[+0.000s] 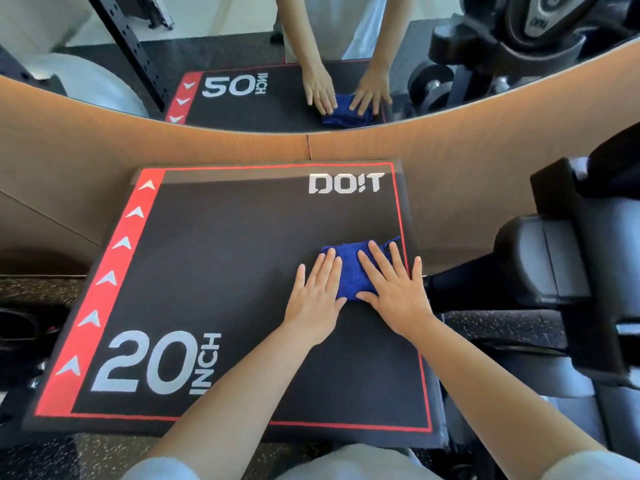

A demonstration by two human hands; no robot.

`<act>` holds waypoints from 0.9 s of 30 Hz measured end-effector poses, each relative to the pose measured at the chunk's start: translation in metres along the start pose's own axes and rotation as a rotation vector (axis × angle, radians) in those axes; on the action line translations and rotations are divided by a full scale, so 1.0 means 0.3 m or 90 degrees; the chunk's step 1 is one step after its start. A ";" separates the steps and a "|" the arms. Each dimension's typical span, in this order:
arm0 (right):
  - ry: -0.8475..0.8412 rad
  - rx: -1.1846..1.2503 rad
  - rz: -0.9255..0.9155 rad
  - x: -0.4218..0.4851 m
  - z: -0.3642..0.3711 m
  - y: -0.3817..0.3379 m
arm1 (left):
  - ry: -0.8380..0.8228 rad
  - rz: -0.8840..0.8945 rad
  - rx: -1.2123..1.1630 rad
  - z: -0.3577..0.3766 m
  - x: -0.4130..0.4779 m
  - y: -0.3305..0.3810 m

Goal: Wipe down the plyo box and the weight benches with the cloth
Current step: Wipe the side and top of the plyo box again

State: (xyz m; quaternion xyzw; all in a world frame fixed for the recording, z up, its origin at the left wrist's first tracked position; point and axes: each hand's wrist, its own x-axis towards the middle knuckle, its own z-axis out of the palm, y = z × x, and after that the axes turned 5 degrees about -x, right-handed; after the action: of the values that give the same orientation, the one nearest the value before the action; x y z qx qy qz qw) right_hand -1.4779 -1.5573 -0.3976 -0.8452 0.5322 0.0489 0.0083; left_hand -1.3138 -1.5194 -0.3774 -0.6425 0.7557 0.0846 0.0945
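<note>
Left hand point(317, 294) and right hand point(396, 289), fingers point(327, 266) straight, press blue cloth point(349, 271) onto black plyo box point(225, 271) below wall mirror point(104, 46).

The plyo box point(225, 271) has a dark charcoal, near-black top with a fine carpet-like grain; a thin red line frames it; a broad red band point(90, 299) runs down its left edge, carrying a row of white arrowheads point(108, 278); the "20 INCH" lettering point(152, 365) and the "DO!T" logo point(346, 183) are white; the cloth point(353, 271) is a plain deep royal blue; the wall panel point(104, 140) behind is a warm tan wood tone with faint grain; the floor point(502, 327) is black, flecked with pale specks; the weight bench point(540, 258) is plain black with a soft sheen; the sleeves point(159, 469) at the bottom edge are pale grey-white.
</note>
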 end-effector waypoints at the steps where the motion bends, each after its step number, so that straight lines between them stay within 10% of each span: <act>1: -0.001 0.000 -0.003 0.016 0.000 0.009 | -0.001 -0.004 0.003 -0.004 0.015 -0.001; 27: -0.010 0.053 0.064 0.447 -0.034 0.138 | 0.028 0.055 -0.023 -0.093 0.503 -0.148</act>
State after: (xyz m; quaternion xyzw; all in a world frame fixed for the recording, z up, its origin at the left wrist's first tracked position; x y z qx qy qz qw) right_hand -1.4569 -1.6963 -0.3980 -0.8160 0.5753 0.0335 0.0454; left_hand -1.2946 -1.6777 -0.3886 -0.6128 0.7828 0.0885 0.0626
